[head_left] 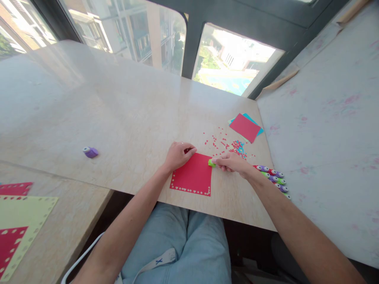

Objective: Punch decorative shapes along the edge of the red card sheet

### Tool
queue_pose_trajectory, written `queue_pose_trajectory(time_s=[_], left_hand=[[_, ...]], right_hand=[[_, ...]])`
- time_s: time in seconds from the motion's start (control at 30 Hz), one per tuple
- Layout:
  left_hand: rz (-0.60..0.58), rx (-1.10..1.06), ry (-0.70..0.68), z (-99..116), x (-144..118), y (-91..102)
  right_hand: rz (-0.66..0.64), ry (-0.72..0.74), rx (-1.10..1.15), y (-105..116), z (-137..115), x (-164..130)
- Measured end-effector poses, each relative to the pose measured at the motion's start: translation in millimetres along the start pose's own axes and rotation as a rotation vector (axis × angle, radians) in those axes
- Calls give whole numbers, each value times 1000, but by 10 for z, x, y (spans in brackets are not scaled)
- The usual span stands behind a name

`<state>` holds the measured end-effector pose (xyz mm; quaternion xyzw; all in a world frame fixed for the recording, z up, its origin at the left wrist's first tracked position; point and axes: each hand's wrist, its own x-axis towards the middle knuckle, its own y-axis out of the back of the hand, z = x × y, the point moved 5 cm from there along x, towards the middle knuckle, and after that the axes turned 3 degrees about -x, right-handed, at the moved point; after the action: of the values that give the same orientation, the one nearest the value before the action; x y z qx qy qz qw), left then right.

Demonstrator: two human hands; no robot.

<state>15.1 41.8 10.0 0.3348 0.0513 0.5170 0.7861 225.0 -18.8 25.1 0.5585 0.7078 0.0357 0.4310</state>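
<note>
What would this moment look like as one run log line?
left hand: pressing red paper flat | right hand: holding green punch at paper's right edge | spare punches: beside right wrist

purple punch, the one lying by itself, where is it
In the head view the purple punch lies alone on the table, far left of the left hand and the red paper.

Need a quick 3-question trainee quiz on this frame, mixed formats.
1. True or false: the left hand rests on the far left corner of the red paper sheet.
2. Which holds the green paper punch? A) left hand B) right hand C) neither
3. Fill in: the lone purple paper punch lies far to the person's ____.

Key: 1 true; 2 B; 3 left. The row of paper punches lies beside the right forearm, and punched confetti is scattered beyond the sheet.
</note>
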Motion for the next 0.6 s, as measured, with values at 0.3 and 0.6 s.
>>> queue_pose_trajectory(time_s=[0.3,0.6], left_hand=[[-14,39,13,11,8,-22],[-4,35,5,19,11,-20]], right_hand=[[17,-25,-134,81,-111,46],[4,-36,-218,87,-171,71]])
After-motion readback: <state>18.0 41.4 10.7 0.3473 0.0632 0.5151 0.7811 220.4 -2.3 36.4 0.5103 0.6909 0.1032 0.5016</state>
